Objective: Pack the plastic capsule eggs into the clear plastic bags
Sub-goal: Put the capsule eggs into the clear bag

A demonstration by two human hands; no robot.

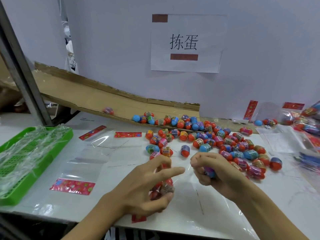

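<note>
Head view. Left hand (147,186) curls round a clear plastic bag (174,181) holding several red capsule eggs (167,187); index finger points toward the right hand. Right hand (216,174) sits just beside it, fingers closed round a purple-and-blue plastic capsule egg (209,171) at the bag's mouth. Beyond both hands, a loose heap of red and blue capsule eggs (225,142) lies on the white counter (121,158). Beyond and left of the left hand: flat empty clear bags with red floral strips (83,167), then a green plastic basket (26,158). A brown cardboard ramp (103,99) slopes down to the heap.
</note>
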